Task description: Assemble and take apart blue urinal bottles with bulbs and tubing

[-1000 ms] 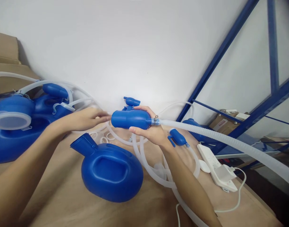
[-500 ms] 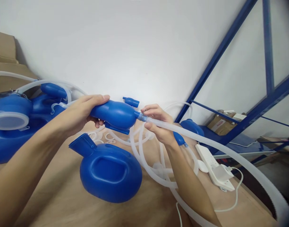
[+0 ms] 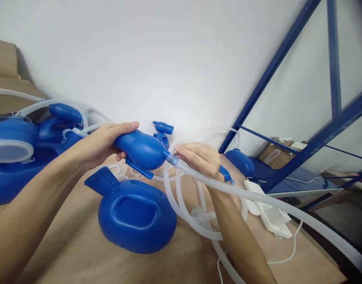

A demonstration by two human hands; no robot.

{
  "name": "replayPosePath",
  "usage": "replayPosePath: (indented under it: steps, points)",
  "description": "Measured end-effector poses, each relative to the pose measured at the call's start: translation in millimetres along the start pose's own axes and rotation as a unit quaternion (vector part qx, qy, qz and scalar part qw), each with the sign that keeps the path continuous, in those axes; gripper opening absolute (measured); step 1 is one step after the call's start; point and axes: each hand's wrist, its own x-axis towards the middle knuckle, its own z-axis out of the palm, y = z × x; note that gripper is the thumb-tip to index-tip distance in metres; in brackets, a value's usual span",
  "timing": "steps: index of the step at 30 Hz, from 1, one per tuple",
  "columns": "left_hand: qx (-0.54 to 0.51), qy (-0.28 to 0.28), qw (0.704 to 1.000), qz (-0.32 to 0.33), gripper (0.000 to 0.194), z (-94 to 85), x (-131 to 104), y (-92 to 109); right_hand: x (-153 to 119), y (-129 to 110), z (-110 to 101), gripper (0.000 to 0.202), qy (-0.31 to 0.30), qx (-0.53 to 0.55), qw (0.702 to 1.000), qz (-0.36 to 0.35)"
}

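Left hand (image 3: pixel 102 144) clasps the blue bulb (image 3: pixel 141 150) above the blue container (image 3: pixel 136 219); right hand (image 3: pixel 198 157) pinches the corrugated hose (image 3: pixel 258 199) at its neck coupling, judged mid-connection, needing firm seating next.

No writing, label, brand, number or sign can be read anywhere in this view. The blue plastic bulb-shaped piece (image 3: pixel 141 149) is plain moulded plastic — no print shows on it. The large blue plastic container with the recessed oval panel (image 3: pixel 136 215) bears no mark on its face either. The white plastic power strip (image 3: pixel 271 215) shows only sockets, and any lettering there is too small to make out. The brown cardboard box (image 3: pixel 280 150) behind the blue metal frame has pale patches on top — nothing legible on them.
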Motion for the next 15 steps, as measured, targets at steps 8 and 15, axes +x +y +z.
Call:
replayPosePath:
  steps: [8,15]
  points:
    - [0.062,0.055,0.995,0.062,0.044,-6.2,-1.9,4.7,1.9,-13.8,2.0,0.022,-0.057,0.023,0.997,0.053]
    - [0.141,0.096,0.976,0.133,0.046,-23.3,-11.3,13.2,7.4,-3.5,19.7,0.025,-0.031,0.089,0.993,0.066]
